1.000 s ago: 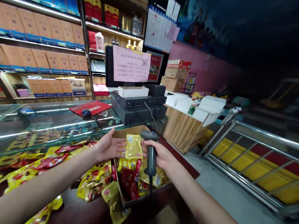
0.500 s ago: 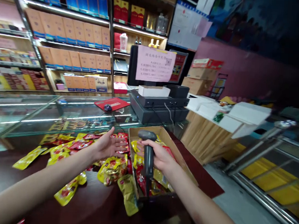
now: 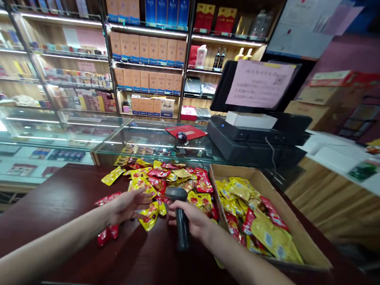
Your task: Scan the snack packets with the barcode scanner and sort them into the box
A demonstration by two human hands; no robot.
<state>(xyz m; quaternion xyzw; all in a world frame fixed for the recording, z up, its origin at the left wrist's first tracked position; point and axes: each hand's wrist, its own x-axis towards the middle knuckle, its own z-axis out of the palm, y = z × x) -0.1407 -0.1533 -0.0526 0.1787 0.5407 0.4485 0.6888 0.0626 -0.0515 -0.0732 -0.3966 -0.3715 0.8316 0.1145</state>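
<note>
My right hand [image 3: 193, 217] is wrapped round the handle of a dark grey barcode scanner [image 3: 182, 233], its head pointing away from me. To its left, my left hand [image 3: 125, 206] is open, fingers stretched toward a yellow snack packet [image 3: 149, 217]; whether the fingertips touch it I cannot tell. Red packets [image 3: 108, 235] lie beside and partly under the left wrist. Beyond both hands spreads a loose pile of yellow and red packets [image 3: 158, 173]. On the right, a cardboard box [image 3: 312, 259] holds several more, with a large gold packet [image 3: 276, 237] on top.
A glass display counter [image 3: 112, 130] runs behind the dark red table [image 3: 57, 220]. A monitor with a pink notice [image 3: 262, 84] stands on black equipment [image 3: 231, 141] behind the box. Near it lie a red mat [image 3: 195, 132] and a mouse [image 3: 181, 136]. Stocked shelves line the wall.
My view has swung left, so the box now sits further right. Both hands have moved left relative to the box, the scanner leaving its place above it. The left hand stays open.
</note>
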